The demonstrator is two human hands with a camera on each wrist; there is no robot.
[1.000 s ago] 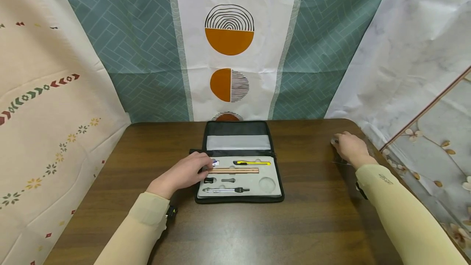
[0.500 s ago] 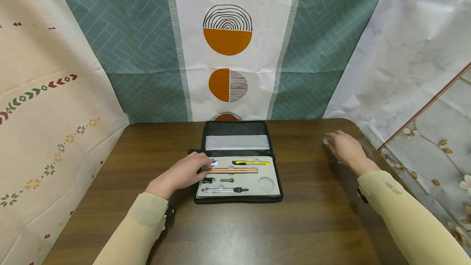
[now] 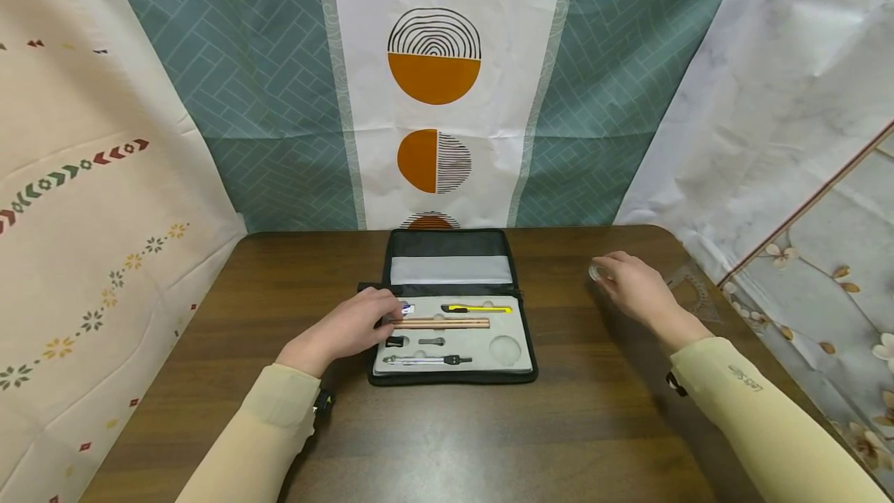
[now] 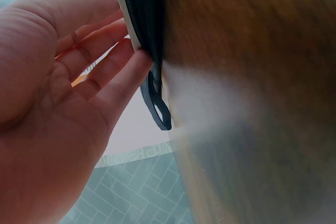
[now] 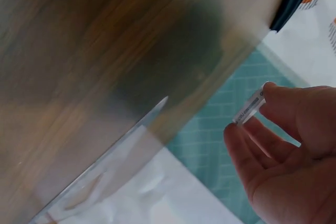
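While the left hand (image 3: 354,324), loosely spread, touched the case (image 3: 480,346) at nine o'clock, the right hand (image 3: 641,291) pinched a small round piece (image 5: 249,106) between thumb and fingertips at its ten o'clock

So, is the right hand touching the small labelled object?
Touching. The right wrist view shows the right hand pinching the small labelled object at its opposite ends.

R sleeve (image 3: 775,418), lower R of head view, bore dark print (image 3: 745,378), approx. "Let's Slim"; clear disc (image 5: 249,106), lower R of R-wrist view, had edge lettering, illeg.
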